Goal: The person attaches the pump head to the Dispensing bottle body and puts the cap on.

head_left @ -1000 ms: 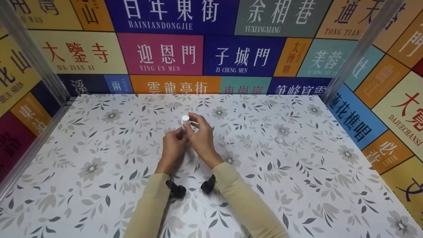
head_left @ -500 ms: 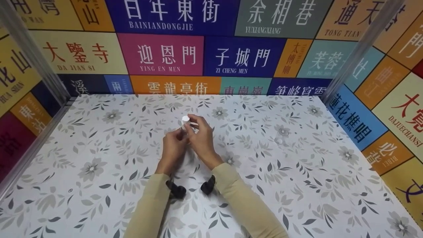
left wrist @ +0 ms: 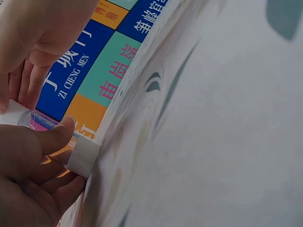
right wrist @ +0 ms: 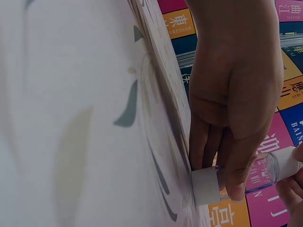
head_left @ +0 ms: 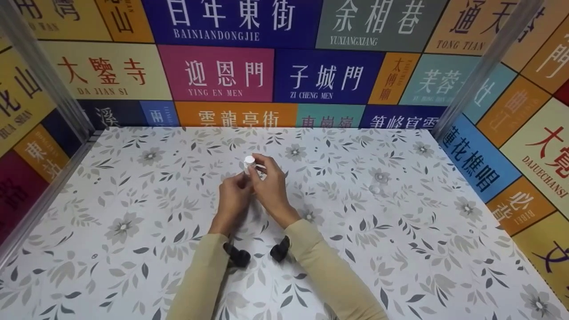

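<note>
A small clear bottle stands upright between the two hands, with a white cap on top. At its lower end is a white base, right at the tabletop in the left wrist view. My left hand grips the transparent body low down, thumb on one side and fingers on the other. Higher up, my right hand pinches the cap between thumb and fingers. In the right wrist view the left hand covers part of the body, and only the fingertips of the right hand show at the edge.
Small transparent pieces lie on the table to the right of the hands. The white floral tabletop meets colourful lettered panels at the back and sides. Clear corner posts rise at the back.
The fingers of the right hand have dipped very slightly at the cap. Both hands and the bottle otherwise keep their place.
</note>
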Demonstrator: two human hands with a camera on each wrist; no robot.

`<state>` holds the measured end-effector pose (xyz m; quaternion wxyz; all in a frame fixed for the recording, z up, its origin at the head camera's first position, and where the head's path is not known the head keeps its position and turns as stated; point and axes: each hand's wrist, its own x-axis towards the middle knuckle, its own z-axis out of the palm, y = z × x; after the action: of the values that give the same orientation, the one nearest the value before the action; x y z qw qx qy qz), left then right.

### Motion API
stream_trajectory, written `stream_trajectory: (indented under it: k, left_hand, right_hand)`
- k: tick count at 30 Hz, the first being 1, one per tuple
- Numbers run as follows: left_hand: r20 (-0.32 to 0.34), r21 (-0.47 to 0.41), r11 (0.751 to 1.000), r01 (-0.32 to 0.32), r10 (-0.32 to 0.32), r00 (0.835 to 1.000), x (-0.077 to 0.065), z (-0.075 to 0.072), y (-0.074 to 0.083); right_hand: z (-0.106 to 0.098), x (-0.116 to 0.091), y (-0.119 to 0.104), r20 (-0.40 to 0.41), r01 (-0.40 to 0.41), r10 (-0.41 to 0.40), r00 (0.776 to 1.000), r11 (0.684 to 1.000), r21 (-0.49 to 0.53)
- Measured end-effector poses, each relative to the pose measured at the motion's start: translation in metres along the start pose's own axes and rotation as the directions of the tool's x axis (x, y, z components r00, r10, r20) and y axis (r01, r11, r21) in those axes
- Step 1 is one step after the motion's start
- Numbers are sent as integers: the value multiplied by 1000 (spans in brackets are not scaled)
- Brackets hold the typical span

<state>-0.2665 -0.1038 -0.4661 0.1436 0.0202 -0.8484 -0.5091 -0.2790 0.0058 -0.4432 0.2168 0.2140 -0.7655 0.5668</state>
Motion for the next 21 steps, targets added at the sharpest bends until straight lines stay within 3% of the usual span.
stream_trajectory:
  k: [7, 21]
  left_hand:
    - [17, -19, 999, 30, -30, 999, -1, -1, 1]
    - [16, -25, 999, 33, -32, 999, -1, 0, 0]
  right_hand:
    - [0, 0, -1, -6, -3, 2, 1000, 1000, -30]
    - [-1, -1, 0, 9, 17, -17, 1000, 1000, -21]
